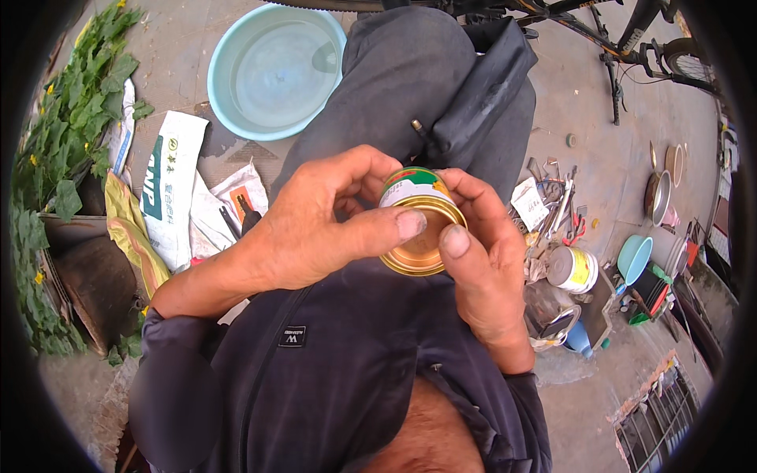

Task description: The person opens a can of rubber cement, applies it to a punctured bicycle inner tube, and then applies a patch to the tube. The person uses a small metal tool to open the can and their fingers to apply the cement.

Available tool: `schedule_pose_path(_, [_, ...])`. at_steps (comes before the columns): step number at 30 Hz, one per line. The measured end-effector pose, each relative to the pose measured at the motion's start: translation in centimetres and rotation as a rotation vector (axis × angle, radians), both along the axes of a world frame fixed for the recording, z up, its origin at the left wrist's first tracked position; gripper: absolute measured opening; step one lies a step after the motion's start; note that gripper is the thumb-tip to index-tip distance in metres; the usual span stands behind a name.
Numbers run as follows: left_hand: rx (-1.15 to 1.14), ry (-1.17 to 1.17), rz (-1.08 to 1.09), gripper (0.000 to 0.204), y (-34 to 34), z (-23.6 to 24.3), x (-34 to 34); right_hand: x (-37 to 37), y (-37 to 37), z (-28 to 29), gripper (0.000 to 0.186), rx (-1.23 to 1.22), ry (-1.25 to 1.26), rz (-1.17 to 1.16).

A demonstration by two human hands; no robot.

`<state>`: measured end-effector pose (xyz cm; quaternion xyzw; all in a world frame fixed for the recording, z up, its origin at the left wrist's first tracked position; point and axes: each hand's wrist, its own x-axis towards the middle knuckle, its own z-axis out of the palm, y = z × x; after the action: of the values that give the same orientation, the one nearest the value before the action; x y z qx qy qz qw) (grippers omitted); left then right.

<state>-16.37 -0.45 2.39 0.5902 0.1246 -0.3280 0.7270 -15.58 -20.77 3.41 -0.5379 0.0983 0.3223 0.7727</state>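
A small round tin can (422, 229) with a gold metal end and a white, red and green label is held over my lap. My left hand (315, 225) wraps it from the left, thumb pressed on the gold rim. From the right, my right hand (485, 260) grips it too, with the thumb tip on the rim beside the left thumb. The can lies tilted, its gold end facing me. A black rubber inner tube (481, 87) with a valve stem (415, 124) rests on my thigh just beyond the can.
A light blue basin (272, 71) of water sits ahead on the concrete. White sacks (169, 185) and leafy plants (71, 126) are at left. At right lie scattered hand tools (552, 205), a white can (573, 268), bowls (635, 256) and a bicycle (623, 39).
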Motion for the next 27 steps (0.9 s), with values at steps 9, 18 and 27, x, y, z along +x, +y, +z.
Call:
schedule_pose_path(9, [0.063, -0.171, 0.047, 0.052, -0.4, -0.1, -0.2, -0.5, 0.3, -0.3, 0.055, -0.026, -0.115, -0.018])
schedule_pose_path(18, [-0.020, -0.205, 0.197, 0.042, -1.7, -0.5, -0.2, -0.4, 1.2, -0.5, 0.049, 0.042, -0.107, -0.142])
schedule_pose_path(27, [-0.041, -0.163, 0.047, 0.074, -1.3, -0.1, 1.1, 1.8, 1.0, 0.1, 0.054, -0.043, -0.045, -0.221])
